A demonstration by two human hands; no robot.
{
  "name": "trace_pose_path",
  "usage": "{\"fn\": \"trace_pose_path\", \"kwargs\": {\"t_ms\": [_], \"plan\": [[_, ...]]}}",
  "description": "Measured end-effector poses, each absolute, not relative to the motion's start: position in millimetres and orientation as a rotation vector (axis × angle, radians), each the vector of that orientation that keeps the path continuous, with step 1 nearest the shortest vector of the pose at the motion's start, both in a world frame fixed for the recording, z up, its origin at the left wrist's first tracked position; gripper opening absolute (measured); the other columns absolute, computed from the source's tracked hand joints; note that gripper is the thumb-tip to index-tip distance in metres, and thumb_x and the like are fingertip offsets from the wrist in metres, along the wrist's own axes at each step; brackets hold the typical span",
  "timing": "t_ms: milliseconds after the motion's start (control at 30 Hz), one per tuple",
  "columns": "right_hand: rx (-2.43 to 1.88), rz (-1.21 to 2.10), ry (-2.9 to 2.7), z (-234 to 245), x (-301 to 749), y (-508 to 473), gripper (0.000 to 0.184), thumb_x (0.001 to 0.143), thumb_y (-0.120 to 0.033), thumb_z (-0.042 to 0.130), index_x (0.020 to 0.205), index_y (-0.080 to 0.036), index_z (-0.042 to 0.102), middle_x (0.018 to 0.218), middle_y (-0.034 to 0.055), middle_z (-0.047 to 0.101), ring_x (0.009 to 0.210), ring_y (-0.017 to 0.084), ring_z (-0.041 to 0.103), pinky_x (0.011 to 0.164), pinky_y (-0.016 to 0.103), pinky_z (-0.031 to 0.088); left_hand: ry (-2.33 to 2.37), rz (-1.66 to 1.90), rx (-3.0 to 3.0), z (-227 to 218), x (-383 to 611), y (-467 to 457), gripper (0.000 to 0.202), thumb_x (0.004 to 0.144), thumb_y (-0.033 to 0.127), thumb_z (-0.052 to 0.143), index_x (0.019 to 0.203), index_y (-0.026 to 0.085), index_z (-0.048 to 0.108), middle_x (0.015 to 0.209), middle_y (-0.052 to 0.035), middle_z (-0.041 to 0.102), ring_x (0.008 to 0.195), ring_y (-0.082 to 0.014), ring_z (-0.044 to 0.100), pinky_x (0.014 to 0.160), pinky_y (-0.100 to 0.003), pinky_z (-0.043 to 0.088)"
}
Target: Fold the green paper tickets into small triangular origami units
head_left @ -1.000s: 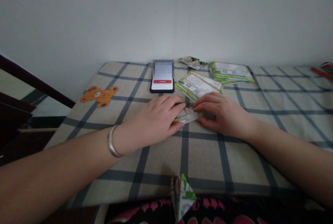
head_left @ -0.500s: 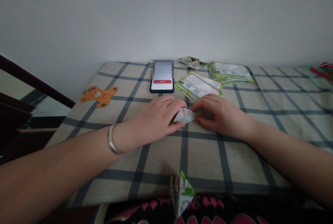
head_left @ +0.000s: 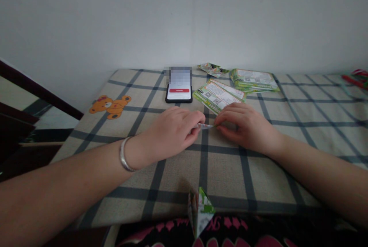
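Between my hands is a small folded paper (head_left: 206,126), pale with faint print, seen nearly edge-on. My left hand (head_left: 179,130) is closed on its left part, thumb below and fingers above. The tip of the paper's right end lies in a pinch of my right hand (head_left: 241,124). Most of the paper is hidden by my fingers. Just beyond my right hand lie loose printed leaflets (head_left: 217,95), green and white. Closer to me, a folded paper piece (head_left: 201,212) with green and white faces stands at the table's front edge.
A phone (head_left: 178,93) with a lit screen lies toward the wall. Right of it are folded papers (head_left: 213,69) and a leaflet stack (head_left: 254,80). A bear picture (head_left: 110,106) is at the left of the checked tablecloth (head_left: 230,174). Something red (head_left: 356,80) sits far right.
The folded paper between my hands has gone from showing a broad face to a thin edge. My left fingers have closed more tightly around it.
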State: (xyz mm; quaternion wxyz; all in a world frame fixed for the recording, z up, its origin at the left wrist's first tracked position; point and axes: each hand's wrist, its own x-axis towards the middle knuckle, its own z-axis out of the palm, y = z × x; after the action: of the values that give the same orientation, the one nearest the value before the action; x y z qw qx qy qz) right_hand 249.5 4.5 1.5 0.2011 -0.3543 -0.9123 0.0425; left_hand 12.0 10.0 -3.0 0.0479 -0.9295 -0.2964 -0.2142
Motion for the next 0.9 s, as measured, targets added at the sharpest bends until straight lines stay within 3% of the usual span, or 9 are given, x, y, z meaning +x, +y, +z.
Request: {"fn": "trace_pose_path", "kwargs": {"t_ms": [167,300,400,667,900], "plan": [[-0.964,0.056,-2.459,2.9,246.0,-1.4,0.006,0.084,-0.018,0.058,0.087,-0.018,0.063,0.081,0.0041,0.066,0.082,0.020,0.060,0.074,0.033,0.046,-0.869,-0.717,-2.826,-1.5,12.7,9.4,0.011,0.080,0.012,0.054,0.090,0.017,0.053,0.074,0.0007,0.062,0.069,-0.0167,0.058,0.067,-0.030,0.042],[-0.890,-0.024,-2.421,3.5,242.8,-4.2,0.005,0.086,-0.019,0.057,0.088,-0.018,0.062,0.080,0.0036,0.066,0.079,0.019,0.059,0.070,0.032,0.047,-0.824,-0.719,-2.811,-1.2,12.7,9.6,0.003,0.087,0.020,0.055,0.089,0.018,0.053,0.070,0.0018,0.061,0.066,-0.0161,0.059,0.063,-0.030,0.040],[-0.850,-0.065,-2.384,2.7,241.3,-4.9,0.004,0.087,-0.018,0.058,0.089,-0.019,0.061,0.080,0.0030,0.067,0.078,0.018,0.059,0.070,0.032,0.047,-0.811,-0.741,-2.798,-0.4,12.4,8.6,0.008,0.091,0.026,0.055,0.089,0.018,0.052,0.069,0.0020,0.061,0.065,-0.0161,0.059,0.060,-0.029,0.039],[-0.831,-0.072,-2.245,0.6,243.0,-4.4,0.007,0.085,-0.021,0.064,0.086,-0.020,0.057,0.079,0.0029,0.068,0.074,0.018,0.062,0.067,0.032,0.049,-1.051,-0.895,-3.019,4.2,14.8,1.0,0.002,0.093,0.021,0.051,0.093,0.019,0.050,0.074,0.0044,0.068,0.070,-0.0132,0.064,0.066,-0.026,0.045],[-0.777,-0.065,-2.312,4.2,243.0,-3.5,0.007,0.086,-0.019,0.064,0.090,-0.022,0.060,0.089,0.0018,0.071,0.083,0.017,0.063,0.075,0.033,0.049,-1.205,-0.992,-3.251,3.9,15.3,1.2,0.004,0.093,0.019,0.049,0.095,0.021,0.046,0.072,0.0079,0.069,0.069,-0.0089,0.068,0.065,-0.022,0.047]]}}
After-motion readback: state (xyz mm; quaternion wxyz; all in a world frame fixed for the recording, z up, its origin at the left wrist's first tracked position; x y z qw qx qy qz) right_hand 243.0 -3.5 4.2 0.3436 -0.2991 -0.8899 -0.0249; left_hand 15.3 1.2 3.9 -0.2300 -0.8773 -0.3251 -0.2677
